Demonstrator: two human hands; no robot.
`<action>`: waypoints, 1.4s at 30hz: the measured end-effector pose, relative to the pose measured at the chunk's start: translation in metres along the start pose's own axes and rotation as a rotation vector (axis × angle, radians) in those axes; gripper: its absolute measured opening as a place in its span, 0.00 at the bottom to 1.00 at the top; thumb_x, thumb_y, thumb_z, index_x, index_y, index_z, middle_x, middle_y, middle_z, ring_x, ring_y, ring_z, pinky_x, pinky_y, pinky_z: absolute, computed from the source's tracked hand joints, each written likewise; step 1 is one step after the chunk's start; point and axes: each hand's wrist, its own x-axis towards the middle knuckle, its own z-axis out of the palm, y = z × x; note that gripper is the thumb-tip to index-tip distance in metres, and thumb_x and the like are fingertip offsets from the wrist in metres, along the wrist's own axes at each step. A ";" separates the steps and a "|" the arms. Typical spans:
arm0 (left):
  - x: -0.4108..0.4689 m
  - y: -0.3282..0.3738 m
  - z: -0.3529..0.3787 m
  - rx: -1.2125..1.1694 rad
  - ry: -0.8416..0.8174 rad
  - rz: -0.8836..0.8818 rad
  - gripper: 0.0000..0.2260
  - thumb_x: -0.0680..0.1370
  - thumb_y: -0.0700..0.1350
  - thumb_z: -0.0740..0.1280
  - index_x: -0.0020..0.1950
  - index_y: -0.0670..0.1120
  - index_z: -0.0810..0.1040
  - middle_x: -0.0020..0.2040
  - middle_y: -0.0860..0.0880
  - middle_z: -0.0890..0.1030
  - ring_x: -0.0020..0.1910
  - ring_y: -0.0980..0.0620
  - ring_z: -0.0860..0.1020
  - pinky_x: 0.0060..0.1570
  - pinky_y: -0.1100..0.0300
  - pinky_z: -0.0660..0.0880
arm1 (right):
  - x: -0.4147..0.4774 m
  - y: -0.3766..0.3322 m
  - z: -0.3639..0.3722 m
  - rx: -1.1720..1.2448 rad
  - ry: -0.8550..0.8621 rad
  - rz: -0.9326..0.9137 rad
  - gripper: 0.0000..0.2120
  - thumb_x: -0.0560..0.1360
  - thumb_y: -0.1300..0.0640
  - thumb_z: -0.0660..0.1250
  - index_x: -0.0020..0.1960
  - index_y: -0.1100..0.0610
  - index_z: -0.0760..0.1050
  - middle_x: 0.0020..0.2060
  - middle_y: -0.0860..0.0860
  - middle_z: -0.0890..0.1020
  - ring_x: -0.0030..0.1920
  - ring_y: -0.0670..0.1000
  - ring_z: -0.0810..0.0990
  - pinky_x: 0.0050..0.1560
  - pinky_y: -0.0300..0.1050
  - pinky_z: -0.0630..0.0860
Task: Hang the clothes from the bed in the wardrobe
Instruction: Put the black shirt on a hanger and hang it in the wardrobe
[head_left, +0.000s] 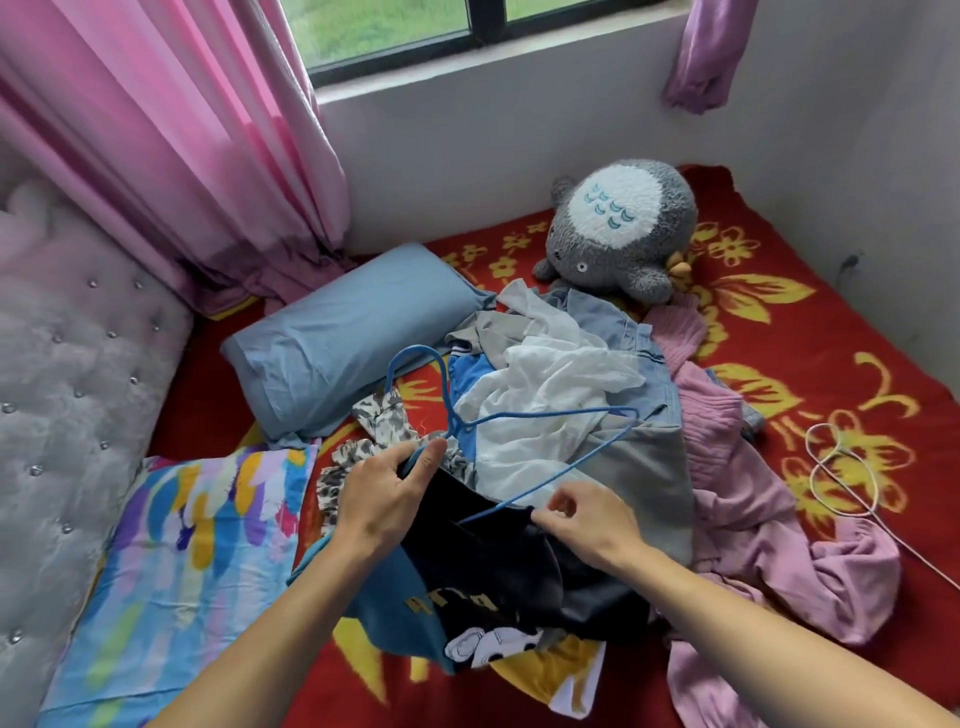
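Observation:
A blue wire hanger lies over a heap of clothes on the red flowered bed. My left hand grips the hanger near its neck together with the collar of a black printed T-shirt. My right hand pinches the shirt's other shoulder edge where the hanger's arm enters the cloth. Behind lie a white garment, denim, a grey piece and a pink garment. A leopard-print piece sits under my left hand. No wardrobe is in view.
A blue pillow and a multicoloured pillow lie at the left by the padded grey headboard. A grey plush toy sits by the wall. A white wire hanger lies at the right. Pink curtains hang beside the window.

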 end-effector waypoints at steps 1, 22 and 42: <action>0.000 0.005 -0.003 -0.008 0.004 0.027 0.25 0.72 0.71 0.56 0.27 0.52 0.62 0.23 0.54 0.64 0.25 0.55 0.63 0.30 0.55 0.60 | 0.004 0.000 0.009 0.044 -0.096 0.052 0.20 0.66 0.34 0.69 0.50 0.46 0.78 0.48 0.42 0.81 0.52 0.47 0.79 0.47 0.43 0.72; -0.007 -0.061 -0.013 0.093 -0.082 0.369 0.25 0.77 0.69 0.52 0.29 0.51 0.63 0.23 0.55 0.66 0.25 0.58 0.66 0.29 0.59 0.63 | 0.030 0.032 -0.143 0.332 -0.443 0.204 0.16 0.71 0.76 0.56 0.43 0.61 0.79 0.27 0.53 0.72 0.21 0.45 0.68 0.21 0.35 0.67; -0.017 -0.028 -0.070 0.001 -0.041 0.360 0.05 0.76 0.42 0.65 0.48 0.46 0.80 0.39 0.55 0.80 0.39 0.60 0.76 0.40 0.66 0.69 | -0.012 -0.107 -0.101 -0.640 0.400 -0.691 0.27 0.76 0.36 0.52 0.31 0.53 0.75 0.30 0.46 0.80 0.40 0.52 0.80 0.32 0.44 0.70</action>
